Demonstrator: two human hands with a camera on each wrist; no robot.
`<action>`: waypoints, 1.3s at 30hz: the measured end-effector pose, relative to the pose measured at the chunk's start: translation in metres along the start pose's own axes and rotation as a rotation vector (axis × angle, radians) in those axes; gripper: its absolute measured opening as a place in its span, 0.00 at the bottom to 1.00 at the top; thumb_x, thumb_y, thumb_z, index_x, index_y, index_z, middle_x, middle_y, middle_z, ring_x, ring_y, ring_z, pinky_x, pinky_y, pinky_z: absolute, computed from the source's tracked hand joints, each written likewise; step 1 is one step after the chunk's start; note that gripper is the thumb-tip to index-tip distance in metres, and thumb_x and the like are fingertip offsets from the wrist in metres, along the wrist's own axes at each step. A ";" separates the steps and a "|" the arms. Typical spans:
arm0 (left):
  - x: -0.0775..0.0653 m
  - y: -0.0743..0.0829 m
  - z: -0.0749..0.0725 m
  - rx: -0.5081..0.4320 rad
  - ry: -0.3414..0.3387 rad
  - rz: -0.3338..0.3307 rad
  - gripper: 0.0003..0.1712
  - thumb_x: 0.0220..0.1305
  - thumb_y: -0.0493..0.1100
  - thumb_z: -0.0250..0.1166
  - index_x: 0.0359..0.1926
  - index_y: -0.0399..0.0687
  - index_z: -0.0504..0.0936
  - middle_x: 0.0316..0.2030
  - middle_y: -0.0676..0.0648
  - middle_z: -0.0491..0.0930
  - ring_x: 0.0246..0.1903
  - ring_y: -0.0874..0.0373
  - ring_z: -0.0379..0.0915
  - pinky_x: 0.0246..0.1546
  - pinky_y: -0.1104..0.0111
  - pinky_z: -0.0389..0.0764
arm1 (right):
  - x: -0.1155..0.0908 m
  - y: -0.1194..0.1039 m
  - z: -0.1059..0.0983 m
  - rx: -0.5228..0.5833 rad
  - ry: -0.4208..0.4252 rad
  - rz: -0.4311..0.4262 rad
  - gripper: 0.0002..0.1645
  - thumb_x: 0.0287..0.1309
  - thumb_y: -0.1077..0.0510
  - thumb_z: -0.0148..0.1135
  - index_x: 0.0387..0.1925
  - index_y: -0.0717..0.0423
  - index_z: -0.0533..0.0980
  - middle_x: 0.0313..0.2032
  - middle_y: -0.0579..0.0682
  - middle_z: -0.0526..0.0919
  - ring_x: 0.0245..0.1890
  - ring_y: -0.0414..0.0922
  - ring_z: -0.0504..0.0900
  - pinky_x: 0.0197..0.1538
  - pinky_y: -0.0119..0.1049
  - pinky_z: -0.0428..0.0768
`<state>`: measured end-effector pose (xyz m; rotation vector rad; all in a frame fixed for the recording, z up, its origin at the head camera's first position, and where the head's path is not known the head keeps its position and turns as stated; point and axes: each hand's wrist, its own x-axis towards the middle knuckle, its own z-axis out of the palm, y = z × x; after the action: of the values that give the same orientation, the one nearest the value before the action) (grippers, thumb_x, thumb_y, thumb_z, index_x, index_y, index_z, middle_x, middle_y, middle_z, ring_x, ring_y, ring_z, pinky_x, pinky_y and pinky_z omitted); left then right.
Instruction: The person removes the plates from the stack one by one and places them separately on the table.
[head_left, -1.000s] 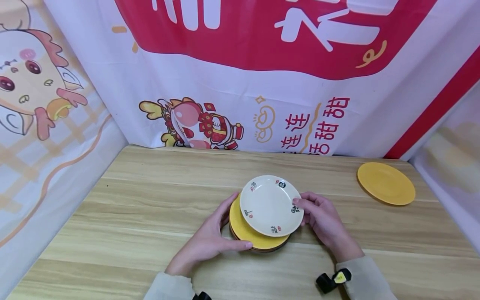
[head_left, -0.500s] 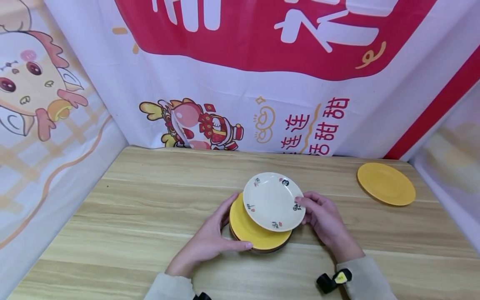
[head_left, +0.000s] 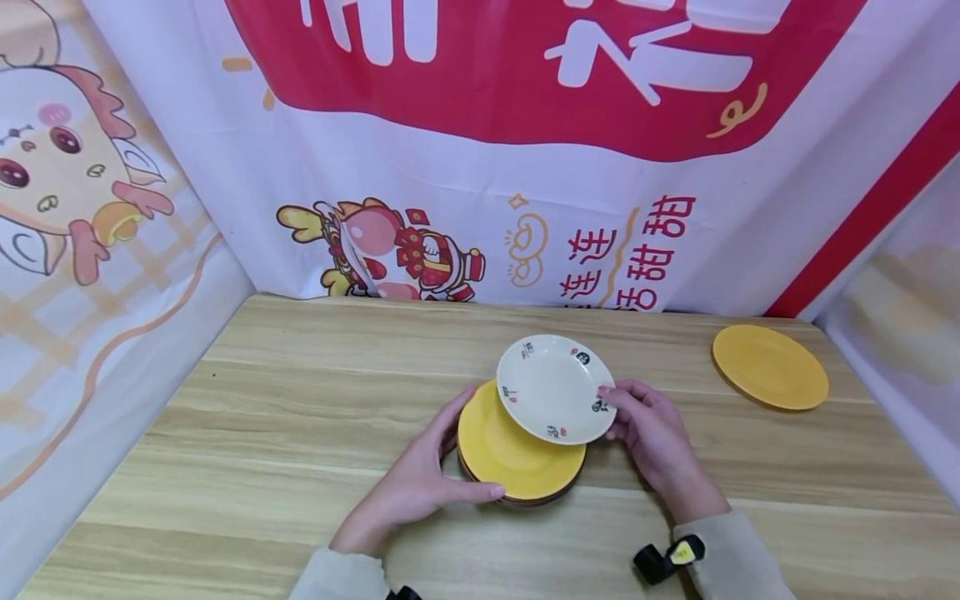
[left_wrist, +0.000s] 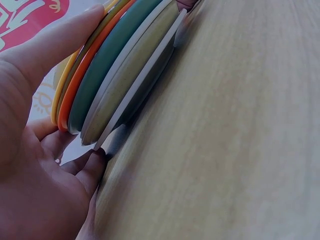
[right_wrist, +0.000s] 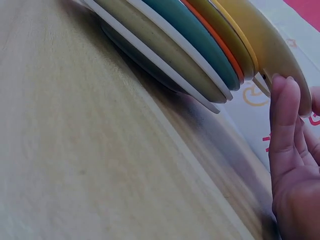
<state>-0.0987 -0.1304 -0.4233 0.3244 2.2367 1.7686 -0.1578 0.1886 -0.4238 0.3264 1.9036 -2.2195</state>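
In the head view, the right hand [head_left: 654,429] pinches a white plate [head_left: 557,390] at centre, partly over a stack [head_left: 517,471] the left hand [head_left: 420,475] grips; a yellow plate [head_left: 770,367] lies at far right. Left wrist: the stack (orange and green in it) sits upper left. Right wrist: the white plate shows upper right.

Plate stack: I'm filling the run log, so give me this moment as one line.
left hand grips plate stack | right hand pinches white plate partly over stack | lone yellow plate at right
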 end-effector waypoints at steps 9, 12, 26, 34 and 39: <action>0.000 0.000 0.001 0.001 0.010 -0.023 0.72 0.47 0.49 0.90 0.86 0.67 0.54 0.82 0.62 0.60 0.83 0.57 0.55 0.86 0.53 0.54 | 0.005 0.001 -0.003 0.107 0.123 -0.021 0.05 0.75 0.56 0.67 0.45 0.52 0.79 0.31 0.39 0.89 0.27 0.37 0.83 0.33 0.28 0.87; 0.000 0.000 0.001 0.002 0.013 -0.022 0.71 0.47 0.49 0.90 0.86 0.67 0.55 0.82 0.61 0.60 0.83 0.56 0.55 0.86 0.52 0.54 | 0.006 0.002 -0.004 0.148 0.145 -0.036 0.03 0.74 0.59 0.67 0.40 0.51 0.81 0.30 0.41 0.89 0.26 0.36 0.84 0.32 0.28 0.87; 0.000 -0.002 0.002 0.013 0.020 -0.020 0.69 0.48 0.49 0.89 0.85 0.68 0.56 0.83 0.57 0.59 0.84 0.52 0.54 0.86 0.48 0.53 | 0.009 0.001 -0.007 0.169 0.277 -0.051 0.05 0.73 0.57 0.69 0.43 0.53 0.80 0.33 0.40 0.86 0.30 0.36 0.85 0.38 0.28 0.90; 0.001 -0.004 0.002 0.013 0.019 -0.004 0.69 0.49 0.49 0.89 0.85 0.68 0.57 0.84 0.56 0.59 0.84 0.52 0.53 0.86 0.48 0.52 | 0.011 0.001 -0.007 0.150 0.353 -0.079 0.08 0.73 0.58 0.69 0.46 0.58 0.78 0.30 0.40 0.86 0.29 0.36 0.87 0.38 0.29 0.91; 0.001 -0.003 0.002 0.018 0.020 -0.001 0.69 0.49 0.50 0.89 0.85 0.68 0.56 0.84 0.55 0.59 0.84 0.51 0.54 0.86 0.47 0.52 | 0.012 0.001 -0.010 0.107 0.384 -0.065 0.15 0.73 0.55 0.69 0.51 0.59 0.77 0.31 0.38 0.87 0.31 0.35 0.87 0.41 0.30 0.91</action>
<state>-0.0987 -0.1294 -0.4268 0.3106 2.2675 1.7602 -0.1687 0.1987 -0.4295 0.7678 1.9976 -2.4488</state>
